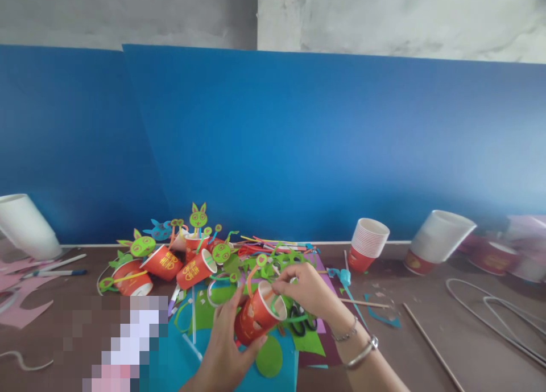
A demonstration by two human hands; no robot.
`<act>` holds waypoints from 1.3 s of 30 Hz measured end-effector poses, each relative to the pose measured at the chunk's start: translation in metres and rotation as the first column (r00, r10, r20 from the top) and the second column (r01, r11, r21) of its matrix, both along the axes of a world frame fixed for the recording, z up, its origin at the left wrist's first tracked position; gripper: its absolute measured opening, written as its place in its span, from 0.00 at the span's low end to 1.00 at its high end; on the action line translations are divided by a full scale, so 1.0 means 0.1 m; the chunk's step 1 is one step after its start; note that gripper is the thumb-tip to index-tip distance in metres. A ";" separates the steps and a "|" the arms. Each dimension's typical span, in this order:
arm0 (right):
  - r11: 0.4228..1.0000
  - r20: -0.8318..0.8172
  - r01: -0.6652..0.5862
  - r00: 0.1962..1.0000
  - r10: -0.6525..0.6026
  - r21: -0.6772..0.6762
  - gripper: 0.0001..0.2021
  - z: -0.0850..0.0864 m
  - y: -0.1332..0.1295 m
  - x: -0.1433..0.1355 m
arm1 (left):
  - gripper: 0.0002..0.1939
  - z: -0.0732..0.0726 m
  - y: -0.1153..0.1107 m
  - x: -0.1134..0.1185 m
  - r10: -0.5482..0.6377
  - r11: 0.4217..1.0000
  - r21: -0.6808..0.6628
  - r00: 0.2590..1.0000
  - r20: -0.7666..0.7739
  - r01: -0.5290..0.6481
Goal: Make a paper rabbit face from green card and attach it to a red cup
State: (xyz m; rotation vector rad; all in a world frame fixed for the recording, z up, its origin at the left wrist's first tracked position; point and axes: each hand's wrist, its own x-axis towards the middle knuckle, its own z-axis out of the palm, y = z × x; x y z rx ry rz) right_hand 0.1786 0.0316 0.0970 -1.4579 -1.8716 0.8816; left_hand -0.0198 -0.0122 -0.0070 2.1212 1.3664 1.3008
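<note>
My left hand (224, 338) is wrapped round a red paper cup (255, 318) that leans to the right, its white mouth tipped up. At the cup's rim, my right hand (303, 285) has thumb and fingers pinched together just inside the opening; what they pinch is hidden. An orange pipe cleaner (251, 277) rises from the cup's left side with a small green paper disc (261, 260) at its tip. Out of the right side bends a green pipe cleaner (297, 320). Below lie a green paper circle (269, 357) and a blue sheet (164, 363).
Several decorated red cups (165, 262) with green animal faces lie left of my hands. Black-handled scissors (303, 319) lie under my right wrist. A cup stack (370, 238) stands behind at right, near a wooden stick (430, 346). A blue partition (319, 141) borders the table.
</note>
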 end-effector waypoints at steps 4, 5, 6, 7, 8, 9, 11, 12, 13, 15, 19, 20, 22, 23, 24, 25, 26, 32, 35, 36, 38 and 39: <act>0.998 0.034 0.033 0.999 -0.035 0.053 0.08 0.01 -0.01 -0.04 | 0.42 -0.03 0.00 -0.01 0.007 0.999 0.038 1.000 -0.024 -0.006; 0.997 0.040 0.029 0.999 -0.031 0.069 0.09 0.01 -0.01 -0.05 | 0.42 -0.04 0.00 -0.01 0.005 0.999 0.039 1.000 -0.023 -0.004; 0.997 0.046 0.019 0.999 -0.023 0.079 0.09 0.00 -0.01 -0.05 | 0.42 -0.04 0.01 -0.01 0.005 0.999 0.037 1.000 -0.017 -0.004; 0.997 0.046 0.006 0.999 -0.010 0.081 0.10 0.00 -0.01 -0.05 | 0.42 -0.04 0.01 -0.01 0.006 1.000 0.026 1.000 -0.009 -0.006; 0.997 0.038 -0.010 0.999 0.007 0.078 0.12 -0.01 0.00 -0.04 | 0.41 -0.05 0.01 -0.01 0.008 1.000 0.009 1.000 0.003 -0.008; 0.997 0.022 -0.024 0.999 0.022 0.073 0.15 -0.02 0.00 -0.03 | 0.41 -0.05 0.01 -0.01 0.010 1.000 -0.011 1.000 0.018 -0.010; 0.996 -0.012 -0.048 0.999 0.049 0.068 0.20 -0.02 0.02 0.01 | 0.40 -0.05 0.02 -0.01 0.015 0.999 -0.053 0.999 0.051 -0.012; 0.996 -0.021 -0.061 0.998 0.062 0.069 0.21 -0.02 0.03 0.03 | 0.40 -0.05 0.03 -0.01 0.016 0.997 -0.073 0.997 0.070 -0.011; 0.995 -0.019 -0.076 0.997 0.078 0.068 0.19 -0.01 0.03 0.05 | 0.40 -0.05 0.03 -0.01 0.017 0.996 -0.091 0.996 0.088 -0.008; 0.993 0.014 -0.104 0.995 0.103 0.049 0.15 0.01 0.03 0.08 | 0.39 -0.04 0.03 0.00 0.010 0.991 -0.131 0.991 0.131 0.008; 0.989 0.080 -0.150 0.985 0.150 0.001 0.17 0.03 0.01 0.11 | 0.40 0.04 0.00 0.01 -0.052 0.964 -0.238 0.962 0.270 0.119; 0.987 0.082 -0.159 0.984 0.159 0.000 0.18 0.03 0.01 0.12 | 0.41 0.07 0.00 0.02 -0.069 0.951 -0.267 0.948 0.310 0.156; 0.984 0.074 -0.176 0.982 0.175 0.011 0.17 0.02 0.00 0.12 | 0.43 0.10 0.00 0.01 -0.105 0.920 -0.312 0.918 0.382 0.235; 0.983 0.071 -0.182 0.981 0.180 0.020 0.16 0.02 0.00 0.13 | 0.44 0.12 0.00 0.01 -0.124 0.904 -0.328 0.902 0.413 0.274; 0.982 0.071 -0.187 0.980 0.185 0.027 0.16 0.02 -0.01 0.13 | 0.45 0.12 0.01 0.00 -0.142 0.888 -0.339 0.887 0.439 0.310; 0.981 0.073 -0.190 0.980 0.188 0.032 0.15 0.03 -0.01 0.13 | 0.45 0.12 0.01 0.00 -0.159 0.875 -0.343 0.873 0.462 0.341; 0.981 0.076 -0.193 0.979 0.190 0.035 0.14 0.03 -0.02 0.13 | 0.46 0.11 0.02 -0.01 -0.172 0.865 -0.343 0.860 0.481 0.365; 0.974 0.061 -0.224 0.973 0.221 0.047 0.06 0.11 -0.07 0.16 | 0.49 0.06 0.05 -0.05 -0.238 0.829 -0.321 0.808 0.540 0.458; 0.974 0.040 -0.225 0.974 0.223 0.043 0.16 0.15 -0.09 0.17 | 0.49 0.06 0.05 -0.06 -0.264 0.803 -0.331 0.793 0.549 0.496; 0.973 0.038 -0.226 0.974 0.225 0.038 0.19 0.17 -0.10 0.18 | 0.50 0.07 0.05 -0.06 -0.271 0.792 -0.332 0.782 0.561 0.512; 0.970 0.040 -0.243 0.970 0.241 0.032 0.20 0.19 -0.12 0.18 | 0.50 0.06 0.05 -0.07 -0.284 0.770 -0.326 0.752 0.595 0.548; 0.966 0.043 -0.255 0.966 0.254 0.029 0.18 0.20 -0.13 0.18 | 0.50 0.06 0.05 -0.07 -0.289 0.760 -0.322 0.737 0.611 0.565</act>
